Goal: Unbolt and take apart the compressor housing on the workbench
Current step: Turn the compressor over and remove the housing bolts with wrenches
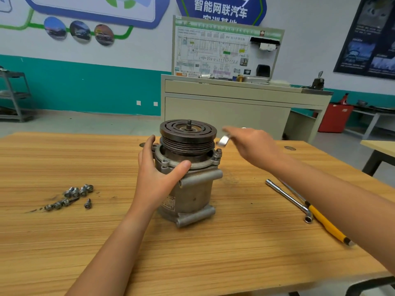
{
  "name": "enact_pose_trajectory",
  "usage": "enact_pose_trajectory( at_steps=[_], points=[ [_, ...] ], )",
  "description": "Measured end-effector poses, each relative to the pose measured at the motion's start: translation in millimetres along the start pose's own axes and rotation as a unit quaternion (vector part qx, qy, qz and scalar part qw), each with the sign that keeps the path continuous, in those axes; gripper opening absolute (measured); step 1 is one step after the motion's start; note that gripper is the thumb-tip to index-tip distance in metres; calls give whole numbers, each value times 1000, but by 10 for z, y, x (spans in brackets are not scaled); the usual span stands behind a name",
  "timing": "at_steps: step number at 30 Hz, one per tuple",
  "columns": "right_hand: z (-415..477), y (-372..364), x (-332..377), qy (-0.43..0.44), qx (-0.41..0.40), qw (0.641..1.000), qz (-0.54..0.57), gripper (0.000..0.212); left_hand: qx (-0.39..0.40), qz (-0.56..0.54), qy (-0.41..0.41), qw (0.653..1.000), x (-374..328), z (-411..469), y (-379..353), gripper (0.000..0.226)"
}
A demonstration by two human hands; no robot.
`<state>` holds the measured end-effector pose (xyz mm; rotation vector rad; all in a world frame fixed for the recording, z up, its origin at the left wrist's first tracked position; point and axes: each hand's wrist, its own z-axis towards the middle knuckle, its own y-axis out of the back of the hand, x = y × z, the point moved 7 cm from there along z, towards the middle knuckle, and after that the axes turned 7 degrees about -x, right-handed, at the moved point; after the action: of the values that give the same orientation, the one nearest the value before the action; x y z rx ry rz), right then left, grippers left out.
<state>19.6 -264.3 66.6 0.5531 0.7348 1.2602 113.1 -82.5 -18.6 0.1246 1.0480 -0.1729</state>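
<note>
The compressor (193, 189) stands upright in the middle of the wooden workbench (149, 242), its dark grooved pulley (188, 133) on top. My left hand (156, 178) wraps the housing's left side just under the flange, thumb across the front. My right hand (250, 144) hovers to the right of the pulley, blurred, holding a small silvery metal tool (223, 141) whose end points at the flange. A bolt (218, 153) sits in the flange's right ear.
Several removed bolts (73, 196) lie loose on the bench at the left. An L-shaped socket wrench (288, 198) and a yellow-handled tool (327, 224) lie at the right, under my right forearm. A training cabinet (235, 103) stands behind the bench.
</note>
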Motion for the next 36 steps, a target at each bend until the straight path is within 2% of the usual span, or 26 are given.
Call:
enact_pose_trajectory(
  at_steps=[3, 4, 5, 7, 9, 11, 16, 22, 28, 31, 36],
  points=[
    [-238, 475, -162, -140, -100, 974, 149, 31, -3, -6, 2, 1000, -3, 1, 5, 105],
    [-311, 586, -174, -160, -96, 972, 144, 27, -3, -6, 2, 1000, -3, 0, 5, 105],
    [-367, 661, -139, -161, -58, 980, 101, 24, -2, -6, 2, 1000, -6, 1, 2, 105],
    [-490, 697, 24, -131, 68, 989, -31, 20, -1, -3, 1, 1000, -14, -1, -2, 105],
    [-564, 703, 206, -102, 141, 978, -114, 14, -1, -1, 1, 1000, -14, 2, 1, 104],
    [-551, 703, 356, -77, 164, 971, -158, 12, 0, 1, -1, 1000, -13, 0, 2, 100],
    [-452, 653, 468, -40, 202, 948, -243, 22, -2, 5, -4, 1000, -14, -5, -1, 99],
    [-425, 595, 690, 1, 288, 917, -275, 32, -1, 3, -6, 1000, -22, -4, -5, 96],
    [-458, 514, 719, 92, 263, 903, -327, 38, 2, 1, -6, 1000, -26, 4, -9, 96],
    [-449, 458, 440, 101, 217, 916, -322, 34, 1, -8, -4, 1000, -30, 2, -13, 95],
    [-293, 151, 12, 104, 191, 940, -263, 24, 2, -7, -5, 1000, -25, -2, -10, 96]
  ],
)
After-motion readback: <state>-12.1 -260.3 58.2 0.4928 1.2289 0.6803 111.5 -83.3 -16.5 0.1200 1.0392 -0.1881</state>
